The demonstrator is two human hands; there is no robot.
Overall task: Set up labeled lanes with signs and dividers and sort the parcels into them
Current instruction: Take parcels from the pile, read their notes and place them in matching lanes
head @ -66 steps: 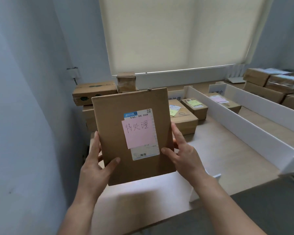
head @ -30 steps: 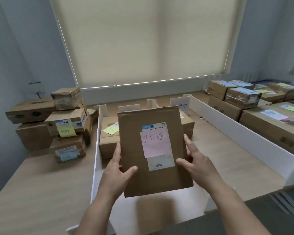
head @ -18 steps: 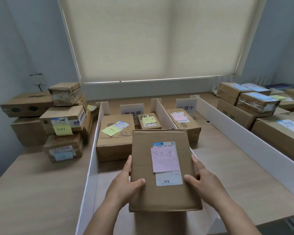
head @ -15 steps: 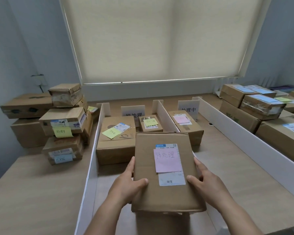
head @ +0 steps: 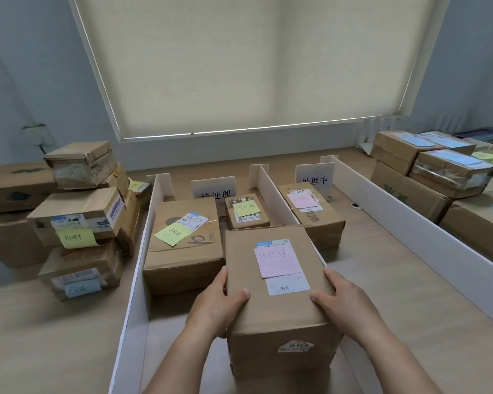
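sign (head: 213, 189) reading 待处理, sign (head: 314, 177) reading 处理中, pink note (head: 277, 261) 待处理 on held parcel (head: 276, 282), yellow note (head: 76, 238) 处理中

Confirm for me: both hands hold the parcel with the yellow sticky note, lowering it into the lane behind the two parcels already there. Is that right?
Not quite. The head view shows that the note on the held parcel is pink, not yellow; the yellow notes sit on the two parcels ahead of it. The rest stands: left hand and right hand both hold it in that lane.
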